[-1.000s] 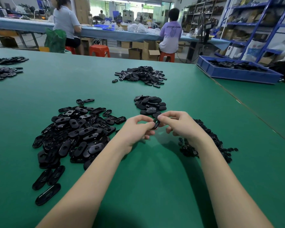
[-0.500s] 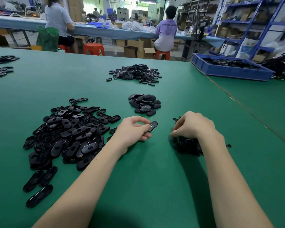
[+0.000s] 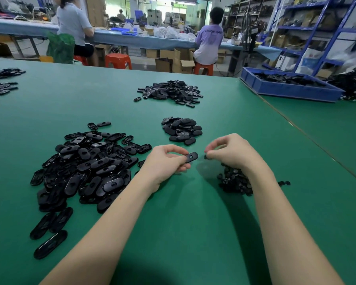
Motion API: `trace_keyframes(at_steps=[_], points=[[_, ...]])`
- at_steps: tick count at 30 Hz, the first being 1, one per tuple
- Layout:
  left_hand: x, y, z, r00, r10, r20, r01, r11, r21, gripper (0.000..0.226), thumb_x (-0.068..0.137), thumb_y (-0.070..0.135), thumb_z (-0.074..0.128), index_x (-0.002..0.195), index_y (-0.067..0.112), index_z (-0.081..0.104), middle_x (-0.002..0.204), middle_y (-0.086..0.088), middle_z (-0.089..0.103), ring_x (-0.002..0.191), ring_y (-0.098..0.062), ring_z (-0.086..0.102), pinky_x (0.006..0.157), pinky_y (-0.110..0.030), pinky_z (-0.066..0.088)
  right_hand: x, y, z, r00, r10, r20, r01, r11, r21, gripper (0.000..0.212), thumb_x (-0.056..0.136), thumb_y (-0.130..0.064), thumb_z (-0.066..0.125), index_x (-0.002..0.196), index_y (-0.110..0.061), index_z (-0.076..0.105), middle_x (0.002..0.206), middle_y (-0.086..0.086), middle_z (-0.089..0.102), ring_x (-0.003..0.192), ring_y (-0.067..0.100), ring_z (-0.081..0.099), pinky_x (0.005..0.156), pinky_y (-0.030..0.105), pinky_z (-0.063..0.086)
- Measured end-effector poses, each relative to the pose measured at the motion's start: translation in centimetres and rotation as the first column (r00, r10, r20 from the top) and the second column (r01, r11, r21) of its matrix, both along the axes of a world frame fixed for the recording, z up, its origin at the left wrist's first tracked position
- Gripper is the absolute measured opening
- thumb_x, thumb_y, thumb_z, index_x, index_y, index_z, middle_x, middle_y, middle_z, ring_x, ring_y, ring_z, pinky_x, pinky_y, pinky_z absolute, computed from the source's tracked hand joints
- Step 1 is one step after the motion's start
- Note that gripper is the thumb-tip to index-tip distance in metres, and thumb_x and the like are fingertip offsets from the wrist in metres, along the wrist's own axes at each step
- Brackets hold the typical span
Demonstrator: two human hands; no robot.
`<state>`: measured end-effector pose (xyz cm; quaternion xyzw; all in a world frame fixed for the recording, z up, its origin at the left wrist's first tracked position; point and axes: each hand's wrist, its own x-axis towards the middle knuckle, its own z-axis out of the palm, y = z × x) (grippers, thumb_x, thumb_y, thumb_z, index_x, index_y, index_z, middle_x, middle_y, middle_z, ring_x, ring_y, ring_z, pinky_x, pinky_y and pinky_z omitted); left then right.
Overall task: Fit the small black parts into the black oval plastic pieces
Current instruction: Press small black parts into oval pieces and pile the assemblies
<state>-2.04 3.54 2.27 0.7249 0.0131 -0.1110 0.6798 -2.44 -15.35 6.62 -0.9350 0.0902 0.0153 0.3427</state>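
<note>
Oval piece (image 3: 191,156) pinched in left hand (image 3: 164,163) grip, right hand (image 3: 230,153) fingertips pinching small part (image 3: 206,156) just beside it.

green table (image 3: 193,233) | oval pcs pile (image 3: 86,167) L | small parts heap (image 3: 234,182) R | blue tray (image 3: 286,91) far R, prob. same parts

I see: green table (image 3: 90,95); blue bench (image 3: 132,39); orange stools (image 3: 118,60); cardboard boxes (image 3: 181,63); blue shelving (image 3: 317,27); blue bin (image 3: 292,91); bright doorway beyond.
</note>
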Motion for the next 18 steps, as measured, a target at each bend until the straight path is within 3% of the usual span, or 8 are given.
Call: trace_keyframes(at_steps=[2, 4, 12, 18], points=[[0.0, -0.1, 0.1, 1.000, 0.000, -0.010, 0.000, 1.000, -0.029, 0.012, 0.089, 0.010, 0.074, 0.100, 0.008, 0.071, 0.083, -0.013, 0.077, 0.074, -0.022, 0.067, 0.081, -0.030, 0.060, 0.0, 0.4, 0.0, 0.996, 0.044, 0.073, -0.060, 0.970, 0.237, 0.003, 0.083, -0.025, 0.078, 0.082, -0.028, 0.079, 0.062, -0.017, 0.066, 0.050, -0.003, 0.050, 0.057, 0.021, 0.038], [-0.1, -0.1, 0.3, 1.000, 0.003, -0.018, -0.004, 0.998, -0.066, 0.013, 0.088, 0.010, 0.076, 0.100, 0.007, 0.071, 0.085, -0.014, 0.077, 0.076, -0.022, 0.068, 0.084, -0.030, 0.060, 0.1, 0.8, -0.3, 0.995, 0.048, 0.092, -0.074, 0.950, 0.303, 0.003, 0.084, -0.024, 0.079, 0.082, -0.025, 0.080, 0.057, -0.017, 0.063, 0.044, -0.004, 0.047, 0.055, 0.020, 0.033], [-0.4, 0.0, 0.9, 1.000, -0.002, -0.013, -0.001, 0.987, -0.161, 0.014, 0.089, -0.004, 0.069, 0.102, 0.001, 0.069, 0.094, -0.020, 0.076, 0.075, -0.019, 0.075, 0.072, -0.019, 0.060, 0.4, 1.7, -1.0, 0.995, 0.048, 0.085, -0.072, 0.951, 0.300, 0.005, 0.085, -0.024, 0.077, 0.081, -0.026, 0.079, 0.062, -0.015, 0.065, 0.045, -0.005, 0.046, 0.058, 0.020, 0.035], [-0.4, 0.0, 0.8, 1.000, -0.005, 0.002, 0.005, 0.985, -0.170, 0.017, 0.089, -0.004, 0.070, 0.106, -0.001, 0.068, 0.094, -0.021, 0.076, 0.081, -0.023, 0.074, 0.080, -0.023, 0.060, 0.5, 2.0, -1.2, 0.994, 0.067, 0.082, -0.090, 0.946, 0.312, 0.007, 0.086, -0.023, 0.076, 0.080, -0.026, 0.078, 0.068, -0.014, 0.069, 0.046, -0.005, 0.047, 0.064, 0.023, 0.039]])
